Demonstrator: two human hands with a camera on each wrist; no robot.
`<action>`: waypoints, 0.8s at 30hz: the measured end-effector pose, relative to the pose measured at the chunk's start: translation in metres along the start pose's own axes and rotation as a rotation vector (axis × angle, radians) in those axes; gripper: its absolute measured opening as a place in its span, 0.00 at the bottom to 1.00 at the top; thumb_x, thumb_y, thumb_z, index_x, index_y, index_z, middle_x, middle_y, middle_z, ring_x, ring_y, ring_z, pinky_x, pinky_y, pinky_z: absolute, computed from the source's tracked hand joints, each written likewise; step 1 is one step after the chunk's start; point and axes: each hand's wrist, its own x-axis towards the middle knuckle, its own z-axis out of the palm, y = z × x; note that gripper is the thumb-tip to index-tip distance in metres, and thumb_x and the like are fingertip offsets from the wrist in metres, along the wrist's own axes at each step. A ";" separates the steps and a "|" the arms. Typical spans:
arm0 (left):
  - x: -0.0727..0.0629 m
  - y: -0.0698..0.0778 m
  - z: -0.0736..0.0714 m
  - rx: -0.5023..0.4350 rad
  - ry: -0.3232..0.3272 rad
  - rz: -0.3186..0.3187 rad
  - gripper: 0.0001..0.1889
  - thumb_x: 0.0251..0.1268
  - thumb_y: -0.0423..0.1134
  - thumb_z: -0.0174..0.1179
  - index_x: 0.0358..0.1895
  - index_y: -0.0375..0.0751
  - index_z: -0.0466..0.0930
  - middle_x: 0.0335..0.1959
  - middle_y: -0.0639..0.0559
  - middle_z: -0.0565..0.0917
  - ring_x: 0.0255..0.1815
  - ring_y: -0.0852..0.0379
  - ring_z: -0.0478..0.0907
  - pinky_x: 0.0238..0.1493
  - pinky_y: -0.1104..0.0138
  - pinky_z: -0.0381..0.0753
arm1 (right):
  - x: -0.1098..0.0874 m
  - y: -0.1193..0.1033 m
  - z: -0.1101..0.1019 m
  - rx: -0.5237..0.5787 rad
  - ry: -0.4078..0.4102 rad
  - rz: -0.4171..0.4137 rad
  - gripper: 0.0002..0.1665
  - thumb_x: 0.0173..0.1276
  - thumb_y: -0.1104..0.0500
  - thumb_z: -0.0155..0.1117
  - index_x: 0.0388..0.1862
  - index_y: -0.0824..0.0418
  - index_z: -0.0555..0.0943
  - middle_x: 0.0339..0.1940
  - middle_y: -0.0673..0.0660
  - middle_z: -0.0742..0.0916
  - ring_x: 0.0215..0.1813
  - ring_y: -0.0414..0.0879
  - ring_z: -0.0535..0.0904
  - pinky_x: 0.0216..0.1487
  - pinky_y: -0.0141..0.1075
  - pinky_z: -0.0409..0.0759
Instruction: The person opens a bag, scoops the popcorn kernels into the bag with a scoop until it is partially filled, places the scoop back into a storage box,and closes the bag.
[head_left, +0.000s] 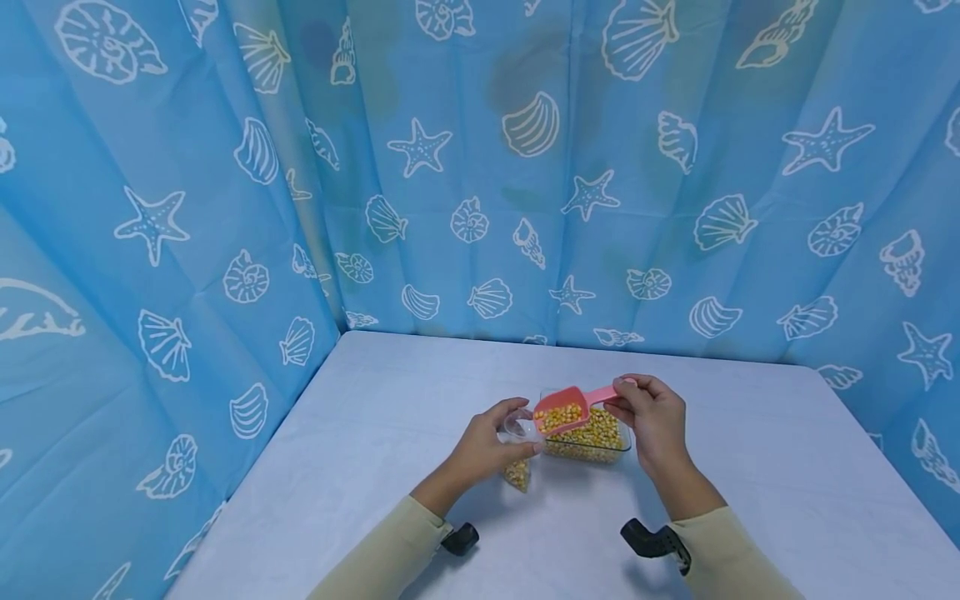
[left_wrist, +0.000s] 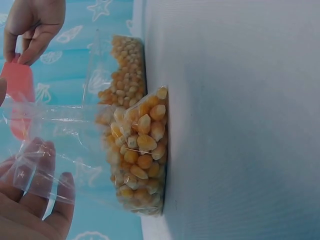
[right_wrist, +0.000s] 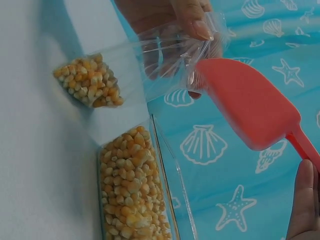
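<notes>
My left hand (head_left: 487, 446) holds a clear plastic bag (left_wrist: 60, 150) by its opened mouth, thumb and fingers spread round the rim. Corn kernels (right_wrist: 90, 82) fill the bottom of the bag, which hangs down to the white table. With the right hand (head_left: 652, 417) I grip the handle of a pink scoop (head_left: 583, 398) loaded with kernels. The scoop's front lip is at the bag's mouth, tilted slightly toward it. Below the scoop stands a clear rectangular container (head_left: 585, 454) of corn kernels, just right of the bag.
The white-covered table (head_left: 420, 375) reaches back to a blue curtain (head_left: 465, 167) printed with shells and starfish. A second stretch of the curtain runs along the left side. Black wrist mounts (head_left: 652, 540) stick out from both sleeves.
</notes>
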 end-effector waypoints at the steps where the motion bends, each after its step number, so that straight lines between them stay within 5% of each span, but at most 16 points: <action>1: 0.000 0.000 0.000 -0.003 -0.001 0.004 0.36 0.54 0.55 0.71 0.68 0.58 0.69 0.56 0.65 0.79 0.62 0.49 0.71 0.59 0.44 0.71 | 0.000 -0.001 0.000 -0.022 -0.001 -0.012 0.24 0.68 0.52 0.66 0.53 0.69 0.75 0.41 0.59 0.83 0.40 0.45 0.85 0.44 0.35 0.82; 7: -0.001 -0.002 -0.001 -0.017 -0.003 0.016 0.36 0.54 0.56 0.71 0.68 0.58 0.69 0.57 0.63 0.79 0.62 0.49 0.71 0.59 0.44 0.71 | 0.000 -0.004 0.003 -0.121 -0.006 -0.077 0.22 0.68 0.51 0.66 0.50 0.66 0.76 0.40 0.59 0.84 0.40 0.45 0.85 0.43 0.34 0.82; 24: -0.002 0.001 0.000 -0.017 -0.006 0.009 0.36 0.55 0.54 0.71 0.69 0.58 0.68 0.60 0.61 0.78 0.65 0.46 0.69 0.60 0.43 0.69 | -0.004 -0.007 0.004 -0.124 -0.005 -0.084 0.20 0.68 0.52 0.66 0.50 0.65 0.76 0.41 0.60 0.83 0.40 0.44 0.85 0.43 0.34 0.82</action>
